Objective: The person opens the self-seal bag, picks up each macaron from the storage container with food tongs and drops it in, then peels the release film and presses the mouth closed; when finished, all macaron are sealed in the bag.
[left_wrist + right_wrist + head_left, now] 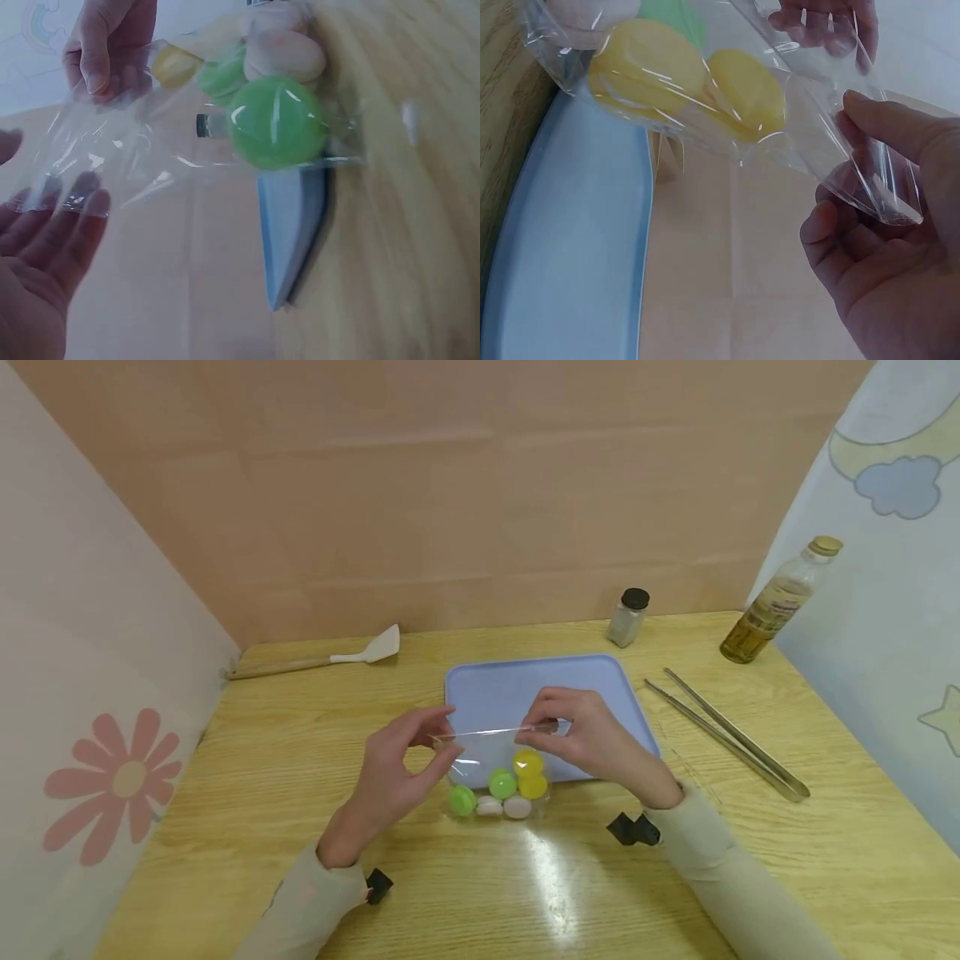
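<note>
A clear plastic bag (467, 768) hangs between both hands over the table, its mouth edge at the top. Inside are macarons: two yellow (649, 67), two green (277, 124) and two pale pink (517, 807). At the bag's left side is my left hand (397, 764), thumb and fingers spread apart; its fairly straight fingers (75, 240) touch the plastic near the mouth. My right hand (581, 731) pinches the opposite side of the mouth between thumb and fingers, which show through the film in the right wrist view.
Behind the bag lies a blue tray (517, 681). Metal tongs (727, 735) rest to its right. A black-capped jar (627, 620) and an oil bottle (776, 606) stand at the back right. A spatula (322, 662) lies at the back left, near the wall.
</note>
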The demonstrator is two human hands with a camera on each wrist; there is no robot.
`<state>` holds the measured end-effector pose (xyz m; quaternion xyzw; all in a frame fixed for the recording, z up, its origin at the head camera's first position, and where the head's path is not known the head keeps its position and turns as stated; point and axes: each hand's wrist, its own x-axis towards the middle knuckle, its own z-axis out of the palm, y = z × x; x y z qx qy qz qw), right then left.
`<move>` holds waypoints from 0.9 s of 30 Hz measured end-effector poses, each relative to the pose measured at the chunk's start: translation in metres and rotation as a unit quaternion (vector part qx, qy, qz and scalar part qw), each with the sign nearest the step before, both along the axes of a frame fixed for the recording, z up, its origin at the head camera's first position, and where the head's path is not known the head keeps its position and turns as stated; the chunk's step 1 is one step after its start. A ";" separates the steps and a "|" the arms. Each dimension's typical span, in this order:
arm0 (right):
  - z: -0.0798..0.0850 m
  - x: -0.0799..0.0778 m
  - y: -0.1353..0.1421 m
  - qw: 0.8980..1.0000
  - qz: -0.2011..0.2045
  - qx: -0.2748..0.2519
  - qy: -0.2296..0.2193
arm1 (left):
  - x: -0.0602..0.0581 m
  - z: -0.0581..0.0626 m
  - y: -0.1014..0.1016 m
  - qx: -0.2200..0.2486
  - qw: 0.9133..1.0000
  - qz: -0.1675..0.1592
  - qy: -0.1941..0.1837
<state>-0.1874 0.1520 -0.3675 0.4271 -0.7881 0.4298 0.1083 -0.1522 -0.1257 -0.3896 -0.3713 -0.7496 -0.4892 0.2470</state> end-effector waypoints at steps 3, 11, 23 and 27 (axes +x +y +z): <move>-0.001 0.000 -0.001 1.000 0.005 0.002 0.004 | -0.001 0.006 0.006 -0.055 0.998 0.002 -0.045; 0.001 0.002 -0.002 1.000 0.007 0.008 0.014 | -0.009 0.017 0.018 -0.105 0.991 0.001 -0.078; -0.001 -0.001 -0.012 0.999 0.018 0.022 0.028 | -0.015 0.017 0.020 -0.114 0.991 -0.037 -0.065; 0.000 -0.001 -0.012 0.999 0.013 0.020 0.037 | -0.016 0.016 0.019 -0.117 0.991 -0.031 -0.052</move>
